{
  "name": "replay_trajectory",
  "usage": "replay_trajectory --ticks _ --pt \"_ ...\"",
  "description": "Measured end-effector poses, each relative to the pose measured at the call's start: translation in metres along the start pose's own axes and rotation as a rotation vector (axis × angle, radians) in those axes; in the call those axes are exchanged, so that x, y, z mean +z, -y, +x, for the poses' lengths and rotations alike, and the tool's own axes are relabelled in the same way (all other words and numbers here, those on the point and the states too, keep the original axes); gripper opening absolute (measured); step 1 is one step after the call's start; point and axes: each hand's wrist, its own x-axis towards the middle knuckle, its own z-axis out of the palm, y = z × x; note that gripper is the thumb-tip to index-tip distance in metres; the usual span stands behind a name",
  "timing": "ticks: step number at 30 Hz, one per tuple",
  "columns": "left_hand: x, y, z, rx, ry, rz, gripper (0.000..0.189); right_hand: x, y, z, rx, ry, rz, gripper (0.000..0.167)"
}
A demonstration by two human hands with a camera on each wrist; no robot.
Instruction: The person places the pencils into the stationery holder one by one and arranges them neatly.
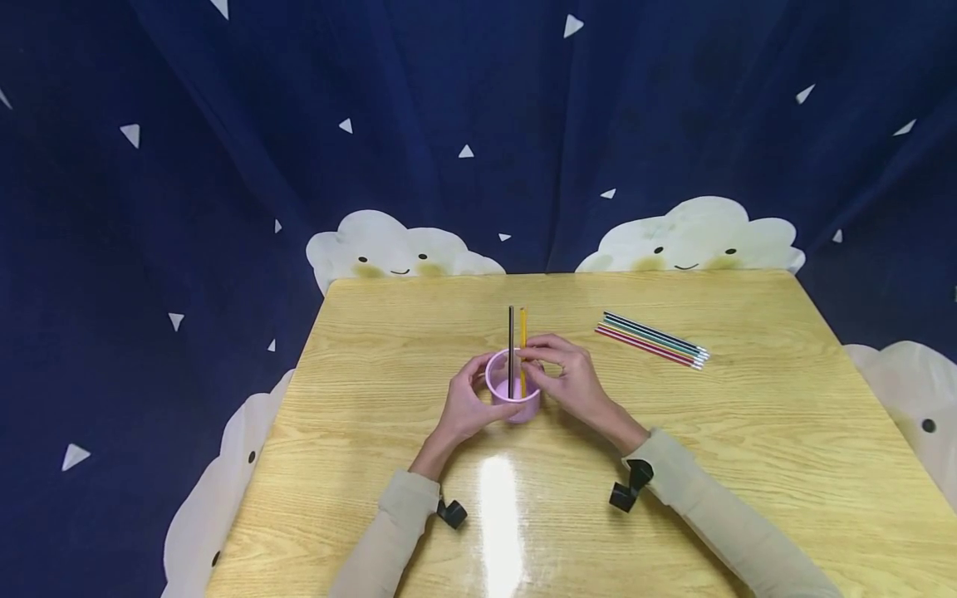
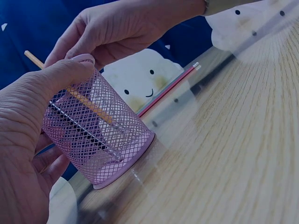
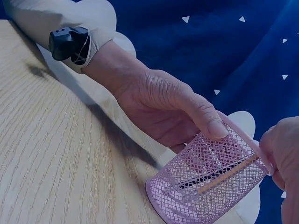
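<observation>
Cup: pink mesh cup (image 1: 512,390) stands upright, black pencil (image 1: 512,349) and yellow pencil (image 1: 522,345) inside.
Left hand (image 1: 465,407): fingers curled round cup.
Right hand (image 1: 568,378): pinches yellow pencil.

lower ends of black pencil (image 1: 512,349) and yellow pencil (image 1: 522,345) masked by pink mesh cup (image 1: 512,399) wall. right hand (image 3: 285,158) cut by wrist-view edge. colours of loose pencils (image 1: 652,340) too small to separate fully.
</observation>
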Motion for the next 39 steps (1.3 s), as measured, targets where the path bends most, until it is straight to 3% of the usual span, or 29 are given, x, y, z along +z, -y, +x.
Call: replay_trajectory --ticks 20,33,39 --pt "0.0000 0.0009 0.0006 -0.002 -0.002 0.016 0.082 0.0017 0.0043 0.0014 0.104 0.078 -0.125 0.023" --pt "0.0003 0.0017 0.0001 -0.003 -0.006 0.018 0.082 0.0019 0.0054 0.0043 0.142 0.043 -0.140 0.020" --pt "-0.0005 0.0012 0.0010 -0.005 0.005 0.010 0.084 -0.0005 0.0085 0.0065 0.191 0.071 -0.100 0.022"
